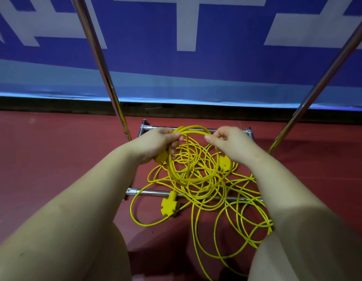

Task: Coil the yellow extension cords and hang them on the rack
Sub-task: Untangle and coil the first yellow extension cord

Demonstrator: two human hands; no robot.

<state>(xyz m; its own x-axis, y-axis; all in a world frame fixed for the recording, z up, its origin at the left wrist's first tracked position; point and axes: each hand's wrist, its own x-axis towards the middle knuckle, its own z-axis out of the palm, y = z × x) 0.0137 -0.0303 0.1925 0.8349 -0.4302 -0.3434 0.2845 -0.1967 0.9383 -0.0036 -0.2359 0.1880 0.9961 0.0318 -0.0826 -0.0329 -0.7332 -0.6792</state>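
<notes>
A coil of yellow extension cord (pixel 193 180) hangs between both hands above the floor. My left hand (pixel 155 146) grips the coil's left side together with a yellow plug end below the palm. My right hand (pixel 229 144) pinches the top of the coil at its right side; a yellow socket block (pixel 224 163) dangles just below that hand. Under the coil lies a loose tangle of yellow cords (pixel 233 216) spread on the red floor, with another yellow socket block (pixel 169 205) at its left. The metal rack's base bars (pixel 151 193) lie beneath the tangle.
Two chrome rack uprights rise from the floor, the left pole (pixel 101 63) and the right pole (pixel 322 82), slanting outward. A blue and white banner (pixel 186 57) covers the wall behind. The red floor (pixel 54 151) lies to both sides.
</notes>
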